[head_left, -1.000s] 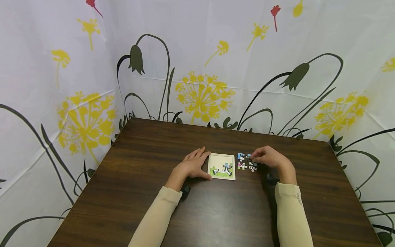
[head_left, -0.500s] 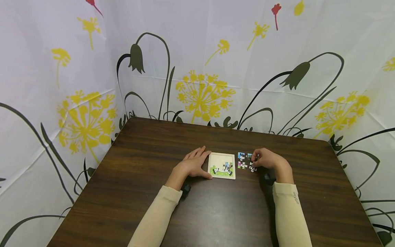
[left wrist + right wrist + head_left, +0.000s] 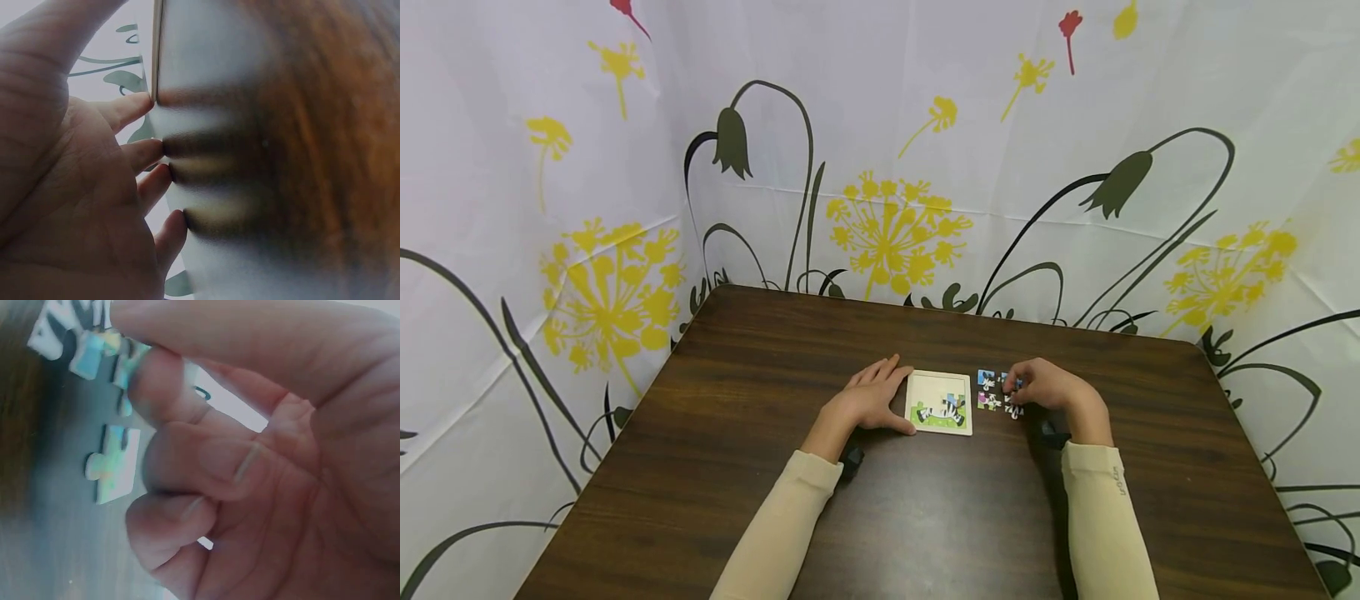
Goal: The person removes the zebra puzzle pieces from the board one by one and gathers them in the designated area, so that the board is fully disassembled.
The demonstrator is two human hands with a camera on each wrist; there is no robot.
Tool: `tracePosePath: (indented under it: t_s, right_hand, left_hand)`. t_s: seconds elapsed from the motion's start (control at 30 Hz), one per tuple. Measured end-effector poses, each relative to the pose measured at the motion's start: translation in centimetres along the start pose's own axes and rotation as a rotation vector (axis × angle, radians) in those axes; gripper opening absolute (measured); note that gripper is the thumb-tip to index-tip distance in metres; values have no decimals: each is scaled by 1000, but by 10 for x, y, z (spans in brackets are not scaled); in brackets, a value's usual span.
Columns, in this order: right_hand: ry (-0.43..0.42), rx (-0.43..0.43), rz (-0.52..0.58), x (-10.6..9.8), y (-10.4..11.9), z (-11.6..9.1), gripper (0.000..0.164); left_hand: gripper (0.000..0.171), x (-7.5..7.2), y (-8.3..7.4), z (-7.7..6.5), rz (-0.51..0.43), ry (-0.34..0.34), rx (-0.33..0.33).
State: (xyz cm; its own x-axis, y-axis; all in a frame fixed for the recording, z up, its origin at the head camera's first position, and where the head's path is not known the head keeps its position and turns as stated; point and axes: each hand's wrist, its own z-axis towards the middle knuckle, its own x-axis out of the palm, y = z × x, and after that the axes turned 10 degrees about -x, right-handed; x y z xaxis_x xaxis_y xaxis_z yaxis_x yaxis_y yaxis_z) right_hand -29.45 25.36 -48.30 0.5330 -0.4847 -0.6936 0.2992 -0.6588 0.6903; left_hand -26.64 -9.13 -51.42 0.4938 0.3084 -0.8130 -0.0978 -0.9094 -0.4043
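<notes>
My left hand [image 3: 868, 406] lies with its fingers spread at the left side of a square wooden puzzle tray [image 3: 931, 386]. In the left wrist view, one fingertip meets the thin edge of the tray [image 3: 155, 53]. Several joined pieces forming part of a zebra picture [image 3: 942, 415] fill the tray's lower part. To its right lie loose puzzle pieces, among them a blue one [image 3: 986, 380] and a pink one [image 3: 988, 402]. My right hand [image 3: 1054, 388] has curled fingers and pinches at the upper right puzzle piece [image 3: 1019, 382], partly covered by the fingertips. Below it lies a black-and-white piece [image 3: 1014, 412].
Everything rests on a dark wood table [image 3: 895, 517]. A white curtain [image 3: 1000, 192] printed with flowers hangs behind and at the sides. Dark wrist cameras, one on the left [image 3: 852, 462] and one on the right [image 3: 1056, 434], sit under the wrists.
My right hand has shifted slightly toward me and left, staying at the loose pieces on the right. The left hand and the tray have stayed in place.
</notes>
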Motion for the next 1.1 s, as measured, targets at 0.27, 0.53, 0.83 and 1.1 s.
tracePosePath:
  t_s: [0.27, 0.53, 0.83, 1.1]
  right_hand:
    - [-34, -77, 20, 6, 16, 9, 17]
    - [53, -74, -16, 34, 45, 31, 32]
    - [88, -56, -22, 51, 55, 41, 27]
    - [91, -47, 24, 55, 53, 43, 24]
  left_hand:
    - [110, -4, -4, -8, 13, 3, 4]
    - [110, -3, -3, -7, 8, 4, 5]
    - [114, 3, 2, 5, 3, 3, -4]
    - [114, 4, 4, 7, 0, 4, -5]
